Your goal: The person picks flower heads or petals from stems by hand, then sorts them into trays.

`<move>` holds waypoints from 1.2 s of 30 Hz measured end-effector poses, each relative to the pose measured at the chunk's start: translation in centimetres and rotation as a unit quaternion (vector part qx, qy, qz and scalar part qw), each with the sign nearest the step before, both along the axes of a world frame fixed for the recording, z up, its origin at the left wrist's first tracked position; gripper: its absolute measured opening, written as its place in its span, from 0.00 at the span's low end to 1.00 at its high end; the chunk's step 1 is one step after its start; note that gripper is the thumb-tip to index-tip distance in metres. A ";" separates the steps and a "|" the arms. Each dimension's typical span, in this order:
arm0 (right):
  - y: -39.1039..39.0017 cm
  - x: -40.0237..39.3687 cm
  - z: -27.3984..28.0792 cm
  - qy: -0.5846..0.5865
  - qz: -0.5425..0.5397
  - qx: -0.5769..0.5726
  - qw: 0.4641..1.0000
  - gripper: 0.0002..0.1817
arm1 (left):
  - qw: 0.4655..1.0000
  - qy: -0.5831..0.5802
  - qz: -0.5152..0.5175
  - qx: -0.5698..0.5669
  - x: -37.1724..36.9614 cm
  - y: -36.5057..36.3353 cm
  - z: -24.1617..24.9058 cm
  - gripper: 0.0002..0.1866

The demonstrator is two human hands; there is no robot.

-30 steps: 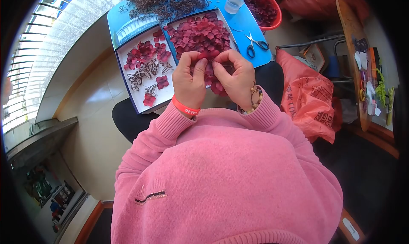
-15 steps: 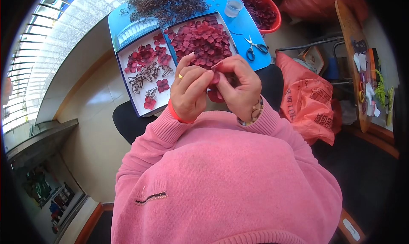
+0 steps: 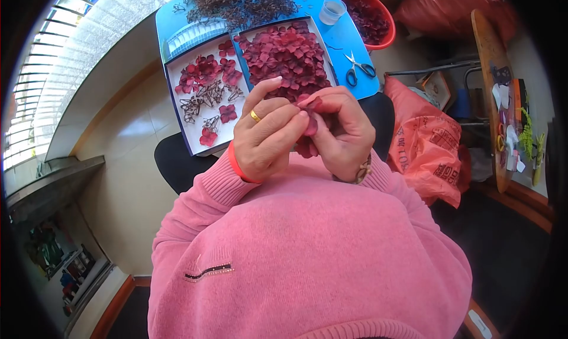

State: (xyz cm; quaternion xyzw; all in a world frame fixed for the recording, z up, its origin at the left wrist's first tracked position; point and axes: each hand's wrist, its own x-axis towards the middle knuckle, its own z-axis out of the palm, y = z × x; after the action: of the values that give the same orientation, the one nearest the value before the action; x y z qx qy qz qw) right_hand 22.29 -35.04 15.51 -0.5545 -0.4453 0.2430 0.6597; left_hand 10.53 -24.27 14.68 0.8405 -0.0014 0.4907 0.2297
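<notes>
Seen from my remote seat: two hands meet over the lap, pinching dark red petals between them; the left hand (image 3: 267, 136), ringed and with a red wristband, has its fingers curled closed, thumb and fingertips pressing on the petals (image 3: 310, 126); the right hand (image 3: 343, 132), with a beaded bracelet at the wrist, is closed too, its fingers folded around the same small bunch from the other side. The petals sit right in the seam between the two hands, touching both; part of the bunch hangs down below the knuckles, so its long axis runs roughly top to bottom in the head view; neither hand is clearly the nearer, since both hold it, though the right seems to cup more of it. How many petals are in the bunch I cannot tell; the fingers hide most of it.

Just beyond the hands a blue table (image 3: 355, 40) carries two shallow trays side by side; the right tray (image 3: 327, 49) is heaped with loose red petals, and the left tray (image 3: 177, 111) holds a few made-up flowers and some wire frames. Scissors (image 3: 358, 68) lie to the right of the trays; a clear cup (image 3: 332, 10) and a red bowl (image 3: 383, 37) stand farther back; an orange bag (image 3: 429, 146) slumps beside the right elbow.
</notes>
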 end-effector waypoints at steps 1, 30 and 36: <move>0.2 -0.1 -0.3 0.013 0.001 0.008 1.000 0.06 | 1.000 -0.001 -0.005 0.000 -0.1 0.0 0.0 0.16; -0.4 0.3 1.6 0.253 0.083 -0.111 0.958 0.02 | 0.969 -0.034 -0.026 -0.242 -0.4 -2.2 -1.3 0.15; -0.7 0.3 1.0 0.100 0.066 -0.067 0.991 0.04 | 0.980 -0.013 -0.014 -0.197 -0.6 -2.3 -0.8 0.13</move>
State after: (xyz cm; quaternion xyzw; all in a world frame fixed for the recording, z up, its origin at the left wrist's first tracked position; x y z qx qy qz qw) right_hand 22.56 -35.77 16.55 -0.5399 -0.3955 0.3696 0.6445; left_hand 9.94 -26.57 13.84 0.7722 0.0804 0.4886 0.3980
